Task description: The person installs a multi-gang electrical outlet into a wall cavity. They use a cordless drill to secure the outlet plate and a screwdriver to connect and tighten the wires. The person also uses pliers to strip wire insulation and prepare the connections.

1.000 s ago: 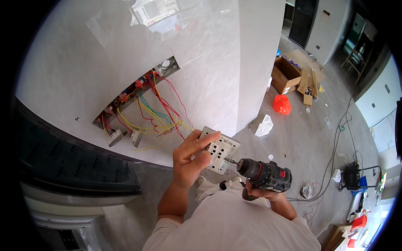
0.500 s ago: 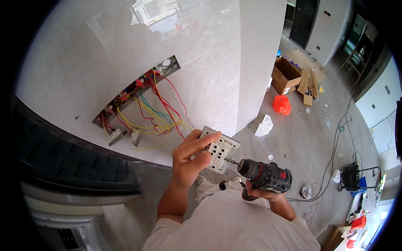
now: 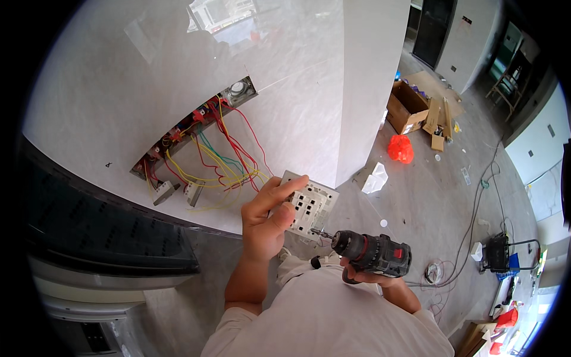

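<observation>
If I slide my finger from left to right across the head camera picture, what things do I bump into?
Dangling wall wires → left hand → white switch plate → cordless drill in the right hand → red bag → black toolbox.

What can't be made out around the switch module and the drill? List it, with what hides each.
Head view only:
- Front of the white switch module: turned away, and the left hand covers part of it.
- Drill bit tip: too small to tell what it touches.
- Drill handle: wrapped by the right hand.
- Wire ends in the wall opening: too small and tangled.
</observation>
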`<action>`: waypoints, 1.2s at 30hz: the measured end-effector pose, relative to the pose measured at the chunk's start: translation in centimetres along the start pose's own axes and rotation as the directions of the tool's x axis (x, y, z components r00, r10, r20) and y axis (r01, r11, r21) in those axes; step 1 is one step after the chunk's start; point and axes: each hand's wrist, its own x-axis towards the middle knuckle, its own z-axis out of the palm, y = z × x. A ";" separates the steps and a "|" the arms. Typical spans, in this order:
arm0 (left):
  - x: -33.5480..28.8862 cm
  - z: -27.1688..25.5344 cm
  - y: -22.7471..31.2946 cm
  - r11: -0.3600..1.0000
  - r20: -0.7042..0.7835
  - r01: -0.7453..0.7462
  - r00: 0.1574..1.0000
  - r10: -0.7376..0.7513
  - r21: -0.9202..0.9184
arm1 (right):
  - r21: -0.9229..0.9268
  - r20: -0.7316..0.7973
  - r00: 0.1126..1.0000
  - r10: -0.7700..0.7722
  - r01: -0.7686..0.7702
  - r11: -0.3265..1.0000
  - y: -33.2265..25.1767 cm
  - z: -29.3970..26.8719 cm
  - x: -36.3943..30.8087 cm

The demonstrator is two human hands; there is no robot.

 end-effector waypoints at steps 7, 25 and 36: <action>0.3 0.6 -0.4 0.996 0.019 -0.012 1.000 0.011 0.091 | 0.032 0.012 1.000 0.003 -0.003 0.999 0.6 -0.8 0.3; 1.3 0.3 -0.8 0.988 0.103 -0.059 0.994 0.044 0.141 | 0.047 -0.062 0.997 -0.039 0.042 0.998 0.2 -0.9 0.8; 1.6 0.3 -0.8 0.988 0.117 -0.068 0.992 0.052 0.140 | 0.158 -0.078 0.995 -0.060 0.072 0.985 0.9 -0.8 0.7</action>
